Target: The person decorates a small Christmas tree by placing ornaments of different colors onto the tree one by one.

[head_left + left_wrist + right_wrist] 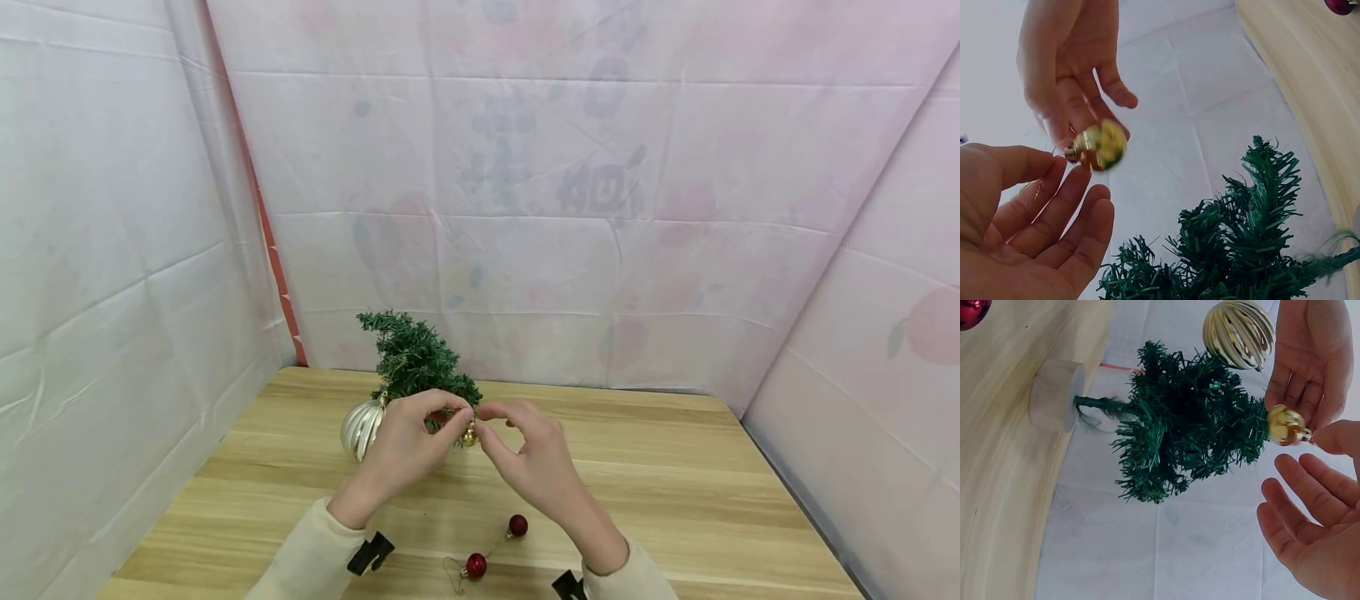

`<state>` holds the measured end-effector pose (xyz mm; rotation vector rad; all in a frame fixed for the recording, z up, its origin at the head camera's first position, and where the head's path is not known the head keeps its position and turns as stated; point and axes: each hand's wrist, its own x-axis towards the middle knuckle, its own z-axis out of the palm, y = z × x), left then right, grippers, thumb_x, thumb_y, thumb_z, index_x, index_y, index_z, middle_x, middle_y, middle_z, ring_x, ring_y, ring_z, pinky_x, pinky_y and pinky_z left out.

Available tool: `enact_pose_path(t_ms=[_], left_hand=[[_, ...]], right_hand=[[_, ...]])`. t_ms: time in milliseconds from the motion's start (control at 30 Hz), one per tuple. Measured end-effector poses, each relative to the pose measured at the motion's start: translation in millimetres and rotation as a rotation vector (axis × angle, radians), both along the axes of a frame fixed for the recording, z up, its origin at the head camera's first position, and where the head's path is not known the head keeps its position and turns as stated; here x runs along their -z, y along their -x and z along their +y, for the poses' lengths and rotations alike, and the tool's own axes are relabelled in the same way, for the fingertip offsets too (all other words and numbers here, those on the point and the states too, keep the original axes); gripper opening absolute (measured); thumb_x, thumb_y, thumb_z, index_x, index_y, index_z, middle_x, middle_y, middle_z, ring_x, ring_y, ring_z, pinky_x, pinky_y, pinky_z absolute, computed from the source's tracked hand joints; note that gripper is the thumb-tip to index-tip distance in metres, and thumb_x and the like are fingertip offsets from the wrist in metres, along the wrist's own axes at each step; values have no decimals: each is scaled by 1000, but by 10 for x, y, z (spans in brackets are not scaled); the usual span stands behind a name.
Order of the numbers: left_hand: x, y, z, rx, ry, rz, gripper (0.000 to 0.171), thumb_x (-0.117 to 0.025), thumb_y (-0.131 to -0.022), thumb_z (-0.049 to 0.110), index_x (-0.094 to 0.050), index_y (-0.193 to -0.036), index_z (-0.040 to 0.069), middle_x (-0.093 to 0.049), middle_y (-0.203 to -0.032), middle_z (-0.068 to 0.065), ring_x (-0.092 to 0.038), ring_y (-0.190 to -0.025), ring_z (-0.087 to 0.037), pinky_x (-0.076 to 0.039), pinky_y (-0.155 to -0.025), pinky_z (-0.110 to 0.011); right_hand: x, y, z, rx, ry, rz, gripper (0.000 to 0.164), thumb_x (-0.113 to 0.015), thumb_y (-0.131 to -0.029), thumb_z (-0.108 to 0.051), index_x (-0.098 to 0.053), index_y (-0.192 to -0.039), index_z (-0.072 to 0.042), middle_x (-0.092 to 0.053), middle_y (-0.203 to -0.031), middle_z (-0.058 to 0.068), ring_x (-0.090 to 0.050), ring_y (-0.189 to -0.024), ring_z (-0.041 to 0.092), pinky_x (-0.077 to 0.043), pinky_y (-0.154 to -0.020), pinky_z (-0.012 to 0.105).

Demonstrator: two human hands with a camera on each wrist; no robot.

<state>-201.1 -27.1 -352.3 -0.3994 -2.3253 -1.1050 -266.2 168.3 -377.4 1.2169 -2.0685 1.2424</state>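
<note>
A shiny gold bauble (1102,145) hangs between the two hands beside the green artificial Christmas tree (1191,419). My left hand (408,437) pinches the thin loop at the bauble's cap between thumb and forefinger; its other fingers (1085,231) spread loosely. My right hand (528,454) is at the same cap, thumb tip close to it, and a gap shows between thumb and forefinger. Whether that thumb touches the loop is unclear. Left of the left hand hangs a large ridged silvery-gold bauble (1239,332), partly hidden by that hand in the head view.
Two dark red baubles (476,566) joined by thin string lie on the wooden table (675,517) near its front. The tree stands on a round wooden base (1057,395). Pale fabric walls (525,250) enclose the back and sides.
</note>
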Motion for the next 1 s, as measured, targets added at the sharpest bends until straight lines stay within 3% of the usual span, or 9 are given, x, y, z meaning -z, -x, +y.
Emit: enact_pose_path(t_ms=[200, 333, 500, 733, 867, 1000], left_hand=[[-1, 3, -12, -6, 11, 31, 9, -73, -101, 17, -81, -106, 18, -78, -98, 4, -67, -76, -3, -56, -67, -23], [-15, 1, -30, -43, 13, 61, 9, -75, -100, 15, -81, -105, 17, -79, -98, 3, -68, -77, -4, -57, -68, -23], [-24, 13, -44, -96, 15, 64, 8, -74, -100, 15, -81, -103, 15, -78, -93, 2, -58, -61, -3, -52, -59, -22], [-48, 53, -32, -221, 95, 122, 6, -75, -98, 13, -81, -98, 14, -76, -86, 4, -63, -68, -3, -51, -61, -22], [-68, 103, -16, -294, 139, 142, 9, -73, -99, 13, -81, -96, 13, -75, -80, 4, -58, -61, -2, -47, -56, -21], [-91, 171, -13, -358, 173, 165, 10, -73, -99, 13, -81, -94, 13, -75, -75, 4, -54, -54, -1, -42, -50, -19]], right_hand=[[-28, 15, -92, -7, 5, 30, 16, -74, -97, -7, -80, -111, -13, -80, -103, -1, -72, -96, 14, -61, -81, 35], [-63, 37, -150, -7, 10, 32, 14, -72, -98, -6, -81, -109, -10, -80, -100, 2, -72, -91, 15, -60, -79, 35], [-103, 88, -206, -13, 4, -18, 13, -71, -100, -7, -80, -107, -11, -80, -101, 1, -73, -93, 15, -61, -80, 37], [-167, 160, -282, 13, -12, -117, 9, -72, -101, -12, -80, -105, -13, -79, -101, 1, -72, -93, 14, -61, -82, 44], [-200, 210, -340, 24, -10, -137, 9, -72, -101, -13, -80, -104, -12, -79, -99, 2, -72, -90, 15, -61, -80, 45], [-232, 263, -392, 20, -11, -154, 11, -71, -101, -12, -81, -105, -10, -80, -98, 3, -73, -86, 15, -61, -78, 37]])
